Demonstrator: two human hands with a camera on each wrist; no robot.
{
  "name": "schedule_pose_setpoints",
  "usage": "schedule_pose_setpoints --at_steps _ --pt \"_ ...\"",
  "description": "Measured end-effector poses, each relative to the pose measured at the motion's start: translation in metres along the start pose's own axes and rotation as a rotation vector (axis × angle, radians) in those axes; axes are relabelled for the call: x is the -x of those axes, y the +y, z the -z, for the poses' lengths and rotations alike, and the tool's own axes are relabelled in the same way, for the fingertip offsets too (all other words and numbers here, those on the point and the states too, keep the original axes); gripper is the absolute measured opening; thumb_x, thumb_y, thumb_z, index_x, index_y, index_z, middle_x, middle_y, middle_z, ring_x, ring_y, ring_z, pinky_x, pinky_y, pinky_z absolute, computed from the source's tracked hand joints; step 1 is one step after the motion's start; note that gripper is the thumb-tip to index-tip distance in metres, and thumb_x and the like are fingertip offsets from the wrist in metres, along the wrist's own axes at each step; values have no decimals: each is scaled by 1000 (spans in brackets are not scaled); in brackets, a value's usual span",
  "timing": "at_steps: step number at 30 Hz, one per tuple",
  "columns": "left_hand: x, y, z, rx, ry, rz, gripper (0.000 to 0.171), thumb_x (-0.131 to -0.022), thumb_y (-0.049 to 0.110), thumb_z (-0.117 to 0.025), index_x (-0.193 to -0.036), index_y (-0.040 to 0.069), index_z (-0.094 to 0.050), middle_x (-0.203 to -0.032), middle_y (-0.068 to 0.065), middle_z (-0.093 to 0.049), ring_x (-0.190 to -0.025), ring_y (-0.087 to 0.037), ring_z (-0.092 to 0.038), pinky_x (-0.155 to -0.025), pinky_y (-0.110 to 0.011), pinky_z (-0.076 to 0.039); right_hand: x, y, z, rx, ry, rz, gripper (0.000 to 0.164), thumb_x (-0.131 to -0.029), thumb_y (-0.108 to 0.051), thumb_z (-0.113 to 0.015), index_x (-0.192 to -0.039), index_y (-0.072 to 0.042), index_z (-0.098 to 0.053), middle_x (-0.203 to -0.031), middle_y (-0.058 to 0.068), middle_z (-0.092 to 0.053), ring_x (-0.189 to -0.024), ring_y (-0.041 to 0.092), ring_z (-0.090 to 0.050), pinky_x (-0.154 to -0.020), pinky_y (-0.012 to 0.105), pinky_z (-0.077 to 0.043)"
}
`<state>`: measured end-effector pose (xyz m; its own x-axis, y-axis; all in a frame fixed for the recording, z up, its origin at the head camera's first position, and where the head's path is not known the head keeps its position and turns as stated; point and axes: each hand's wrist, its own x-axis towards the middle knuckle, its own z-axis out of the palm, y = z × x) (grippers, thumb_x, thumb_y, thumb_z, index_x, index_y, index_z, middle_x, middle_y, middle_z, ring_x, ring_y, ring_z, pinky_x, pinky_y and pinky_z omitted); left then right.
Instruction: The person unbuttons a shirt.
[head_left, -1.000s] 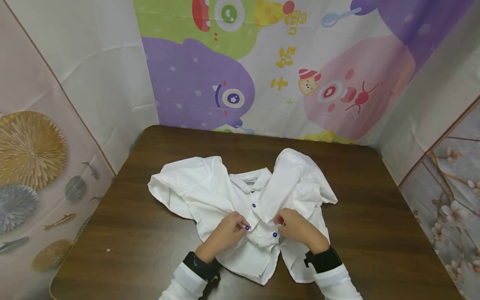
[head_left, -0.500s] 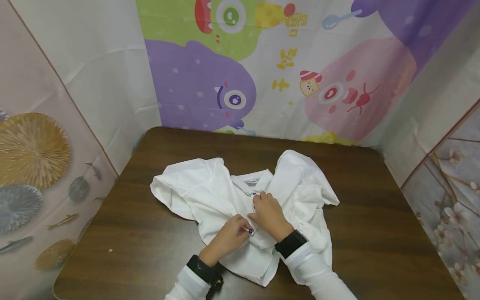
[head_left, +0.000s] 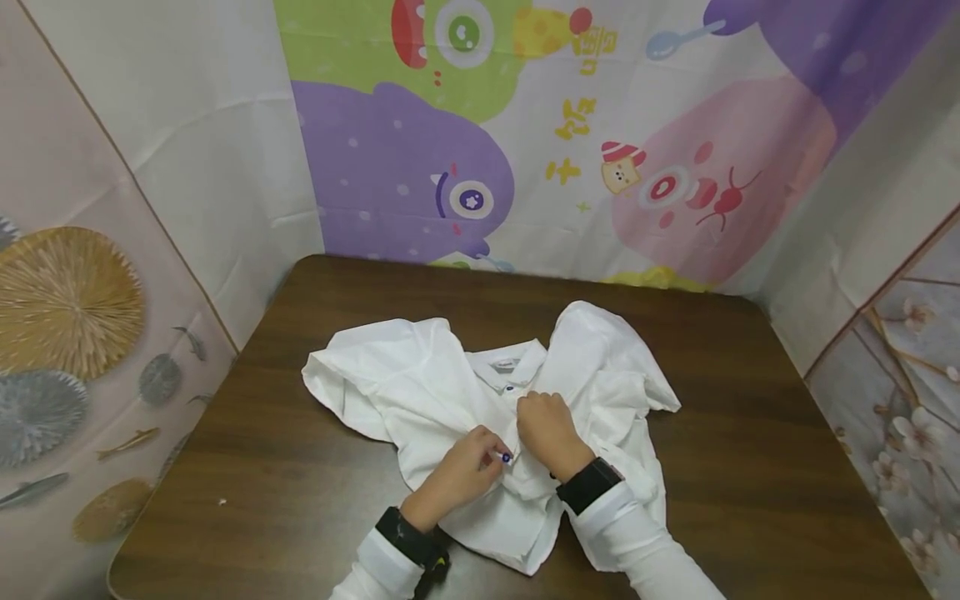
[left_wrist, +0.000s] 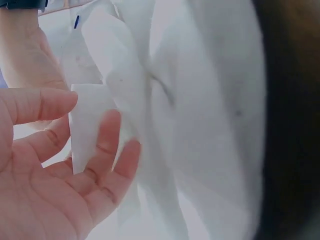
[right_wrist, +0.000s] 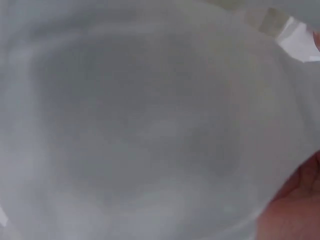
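A white button-up shirt (head_left: 420,375) lies front up with its sleeves spread and its collar (head_left: 528,358) away from me. My left hand (head_left: 461,471) pinches the edge of the front, with a dark blue button (head_left: 507,457) at its fingertips. In the left wrist view, the thumb and a finger of that hand hold a flat fabric edge (left_wrist: 85,112), while other fingers extend over the cloth. My right hand (head_left: 551,429), fingers curled, grips the shirt front below the collar button (head_left: 510,388). White cloth (right_wrist: 150,125) covers most of the right wrist view and hides those fingertips.
The shirt lies on a dark brown wooden table (head_left: 750,467) with rounded corners. A tiny pale scrap (head_left: 222,502) lies at the left. Behind the table hangs a cartoon-print cloth (head_left: 405,167), and light patterned sheets flank both sides.
My right hand has moved left and up from the lower right front to the placket below the collar, and its fingers have curled in. My left hand keeps its pinch, shifting slightly right.
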<state>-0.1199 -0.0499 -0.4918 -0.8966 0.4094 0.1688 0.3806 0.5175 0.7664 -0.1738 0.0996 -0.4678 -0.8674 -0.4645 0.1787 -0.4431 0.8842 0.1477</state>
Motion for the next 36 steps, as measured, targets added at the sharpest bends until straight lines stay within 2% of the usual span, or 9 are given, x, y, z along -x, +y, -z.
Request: schedule_pose_setpoints --at_steps 3,6,9,12,16,19,24,30,36 --pt "-3 4 4 -18 20 1 19 -79 -2 -53 -92 -1 -66 -89 -10 -57 -69 -14 -50 -62 -23 -42 -1 3 3 -12 59 -3 17 -78 -8 -64 -62 -4 -61 -59 7 -58 -54 22 -57 -52 34 -44" --pt "-9 10 11 -6 71 1 24 -78 -4 -50 -94 1 -67 -90 -9 -59 -68 -10 -48 -63 -23 -42 -3 7 9 -58 151 -17 16 -78 -9 -63 -64 -3 -60 -60 9 -59 -55 25 -58 -52 36 -45" --pt "-18 17 19 20 151 -17 27 -78 -6 -49 -95 4 -68 -87 -7 -62 -62 -7 -46 -60 -21 -42 -6 12 17 -155 244 -41 14 -79 -8 -64 -68 0 -62 -63 12 -60 -57 28 -59 -55 38 -47" --pt "-28 24 27 36 245 -43 27 -80 -6 -49 -94 6 -69 -83 -4 -63 -58 -7 -44 -57 -19 -41 -8 16 25 -250 296 -74 11 -81 -9 -63 -75 1 -65 -69 13 -62 -64 29 -61 -59 39 -48" --pt "-41 33 35 31 360 -61 22 -83 -3 -52 -92 8 -68 -87 -4 -64 -72 -13 -52 -62 -22 -42 -10 17 36 -346 317 -106 13 -84 -9 -62 -81 2 -66 -74 13 -64 -70 28 -62 -64 39 -47" --pt "-49 39 38 5 404 -64 18 -84 3 -56 -98 8 -67 -99 -6 -63 -90 -21 -52 -73 -30 -44 -9 18 44 -427 329 -117 12 -85 -9 -61 -81 2 -65 -74 11 -63 -69 25 -60 -64 38 -46" --pt "-62 44 41 -107 390 -76 20 -88 18 -60 -105 7 -64 -107 -7 -62 -100 -25 -50 -88 -37 -42 -5 20 55 -555 338 -130 12 -86 -10 -62 -85 2 -66 -73 8 -61 -66 21 -55 -65 37 -44" --pt "-68 46 45 -229 349 -69 20 -90 24 -61 -97 6 -62 -94 -6 -65 -91 -26 -54 -82 -36 -42 -2 23 60 -638 347 -158 14 -87 -11 -62 -87 3 -66 -75 10 -62 -67 21 -54 -67 38 -43" --pt "-69 47 47 -299 244 -91 21 -87 21 -65 -97 3 -63 -93 -10 -64 -85 -27 -52 -78 -37 -42 0 23 57 -675 331 -178 15 -88 -12 -61 -89 2 -66 -79 11 -64 -69 22 -56 -68 39 -44"
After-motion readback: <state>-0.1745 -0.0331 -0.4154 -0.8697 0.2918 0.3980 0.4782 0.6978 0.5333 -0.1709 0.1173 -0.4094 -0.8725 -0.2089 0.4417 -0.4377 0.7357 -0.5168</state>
